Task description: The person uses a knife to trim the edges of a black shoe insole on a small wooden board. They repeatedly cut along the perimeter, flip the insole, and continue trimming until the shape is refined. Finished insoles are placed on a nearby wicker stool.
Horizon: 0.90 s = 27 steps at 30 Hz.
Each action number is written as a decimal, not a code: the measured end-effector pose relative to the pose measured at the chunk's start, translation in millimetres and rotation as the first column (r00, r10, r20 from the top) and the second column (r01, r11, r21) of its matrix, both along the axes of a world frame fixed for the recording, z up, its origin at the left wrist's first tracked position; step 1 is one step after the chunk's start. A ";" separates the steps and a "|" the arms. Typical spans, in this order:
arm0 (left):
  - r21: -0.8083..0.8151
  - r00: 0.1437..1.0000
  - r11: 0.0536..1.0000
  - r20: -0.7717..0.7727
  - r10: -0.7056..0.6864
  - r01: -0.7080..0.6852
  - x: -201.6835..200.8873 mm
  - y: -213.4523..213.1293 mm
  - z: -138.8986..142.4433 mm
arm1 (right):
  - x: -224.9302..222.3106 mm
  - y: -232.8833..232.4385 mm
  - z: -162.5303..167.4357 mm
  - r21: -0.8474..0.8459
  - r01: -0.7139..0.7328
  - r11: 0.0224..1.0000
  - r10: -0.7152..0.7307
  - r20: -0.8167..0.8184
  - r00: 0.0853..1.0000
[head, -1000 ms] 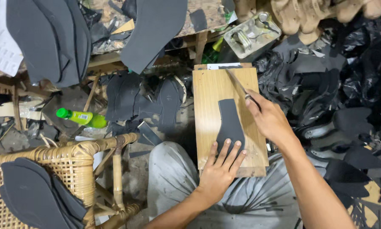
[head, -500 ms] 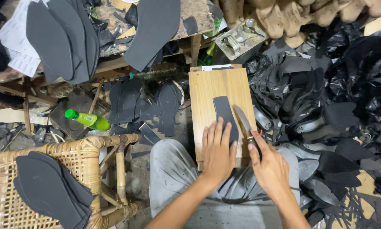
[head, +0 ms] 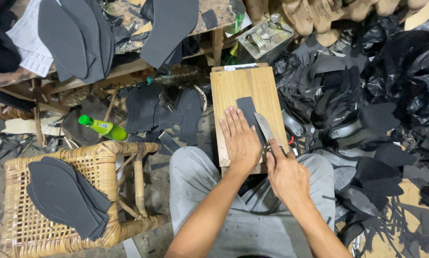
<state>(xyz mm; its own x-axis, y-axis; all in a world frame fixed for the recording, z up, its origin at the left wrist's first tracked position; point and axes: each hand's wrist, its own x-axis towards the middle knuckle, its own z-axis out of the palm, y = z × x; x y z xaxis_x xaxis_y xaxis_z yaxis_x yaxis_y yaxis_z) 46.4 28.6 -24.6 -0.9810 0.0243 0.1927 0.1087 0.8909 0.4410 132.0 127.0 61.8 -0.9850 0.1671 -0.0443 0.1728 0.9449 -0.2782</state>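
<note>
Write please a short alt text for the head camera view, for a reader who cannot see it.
A person's left hand presses a dark sole piece flat on a wooden board on their lap, while the right hand holds a knife against its edge. A wicker stool with stacked soles stands at left; black offcuts lie heaped at right.

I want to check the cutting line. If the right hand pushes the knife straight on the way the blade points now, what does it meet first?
The right hand holds a knife pointing up and left. Its tip already lies against the dark sole piece on the wooden board, so it would probably meet that first. The left hand presses beside it.
</note>
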 end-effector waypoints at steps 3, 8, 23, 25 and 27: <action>-0.019 1.000 0.999 -0.002 -0.028 0.028 -3.4 -0.3 -3.1 | -4.7 -0.4 -0.8 0.012 -0.019 1.000 0.020 -0.005 1.000; -0.023 0.999 0.999 0.017 -0.044 0.045 -7.4 0.1 -8.0 | -17.4 -5.3 -5.3 0.048 -0.056 0.997 0.060 -0.085 0.995; -0.081 0.997 0.995 0.051 -0.058 0.062 -9.7 -1.3 -7.9 | -34.5 -8.8 -10.4 0.049 -0.055 0.997 0.057 -0.051 0.997; -0.089 0.997 0.995 0.052 -0.050 0.054 -11.0 -0.7 -10.3 | -35.9 -10.5 -10.3 0.054 -0.046 0.997 0.048 -0.022 0.999; -0.107 0.997 0.993 0.061 -0.048 0.054 -11.2 0.2 -13.0 | -36.3 -11.8 -10.0 0.046 -0.039 0.998 0.039 0.001 0.999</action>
